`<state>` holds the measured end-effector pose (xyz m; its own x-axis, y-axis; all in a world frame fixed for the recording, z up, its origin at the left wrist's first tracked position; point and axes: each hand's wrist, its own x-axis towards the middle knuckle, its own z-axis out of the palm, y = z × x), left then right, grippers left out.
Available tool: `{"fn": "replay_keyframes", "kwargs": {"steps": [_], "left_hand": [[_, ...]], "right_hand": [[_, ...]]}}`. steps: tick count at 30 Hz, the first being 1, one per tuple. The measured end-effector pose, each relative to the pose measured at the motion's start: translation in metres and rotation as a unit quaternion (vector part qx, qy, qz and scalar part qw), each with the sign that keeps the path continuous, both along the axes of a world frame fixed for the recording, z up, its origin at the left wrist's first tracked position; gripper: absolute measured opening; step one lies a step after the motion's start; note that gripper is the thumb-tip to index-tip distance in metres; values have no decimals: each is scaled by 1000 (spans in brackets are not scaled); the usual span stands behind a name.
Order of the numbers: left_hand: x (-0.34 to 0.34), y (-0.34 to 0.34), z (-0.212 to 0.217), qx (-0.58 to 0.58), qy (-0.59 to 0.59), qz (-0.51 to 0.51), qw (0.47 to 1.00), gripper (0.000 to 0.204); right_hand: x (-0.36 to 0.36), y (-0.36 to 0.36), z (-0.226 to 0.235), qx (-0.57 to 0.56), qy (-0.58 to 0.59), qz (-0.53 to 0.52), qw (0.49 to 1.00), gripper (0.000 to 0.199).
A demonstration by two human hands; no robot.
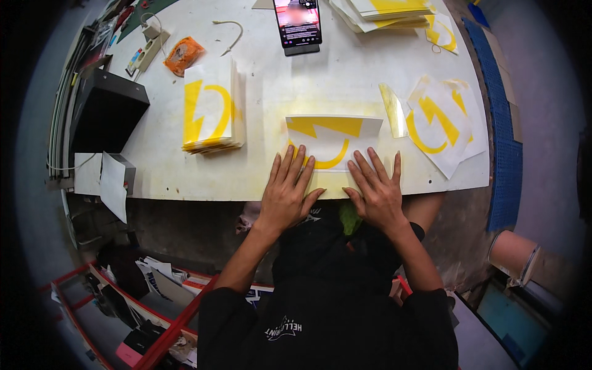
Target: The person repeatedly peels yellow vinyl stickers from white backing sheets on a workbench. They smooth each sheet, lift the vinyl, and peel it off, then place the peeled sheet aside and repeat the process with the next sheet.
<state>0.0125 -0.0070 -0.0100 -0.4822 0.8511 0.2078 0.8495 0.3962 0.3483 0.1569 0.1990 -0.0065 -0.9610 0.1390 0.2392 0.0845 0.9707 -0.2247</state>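
A white paper sheet printed with a yellow design (336,131) lies near the table's front edge, its far edge bent up a little. My left hand (290,188) rests flat on its near left part, fingers stretched forward. On the near right part, my right hand (377,190) lies with fingers spread. Right of the sheet is a narrow clear strip with a yellowish tint (393,111). Beyond it are loose sheets with the same yellow print (439,126). To the left stands a neat stack of yellow-printed folded papers (209,111).
A phone on a stand (298,24) is at the back, beside another stack of printed papers (391,11). An orange packet (184,55), a white cable (231,36) and a power strip (148,52) lie far left. A black box (108,111) stands at the left edge.
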Motion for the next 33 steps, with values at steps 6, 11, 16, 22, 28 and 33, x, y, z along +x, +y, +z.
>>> {"fn": "replay_keyframes", "kwargs": {"steps": [6,11,16,22,28,33], "left_hand": [[0,-1,-4,15,1,-3,1000,64],[0,-1,-5,24,1,-2,1000,62],[1,-2,-4,21,-1,2,1000,61],[0,-1,-4,22,-10,0,1000,62],[1,-1,-3,22,-10,4,1000,62],[0,0,-3,26,-13,11,1000,63]], "right_hand": [[2,1,-3,-16,8,5,1000,51],[2,1,-3,-11,11,2,1000,49],[1,0,-4,-15,16,3,1000,47],[1,0,-5,-14,17,0,1000,46],[0,0,-5,-10,17,-1,1000,46],[0,0,-6,-6,16,1,1000,45]]}}
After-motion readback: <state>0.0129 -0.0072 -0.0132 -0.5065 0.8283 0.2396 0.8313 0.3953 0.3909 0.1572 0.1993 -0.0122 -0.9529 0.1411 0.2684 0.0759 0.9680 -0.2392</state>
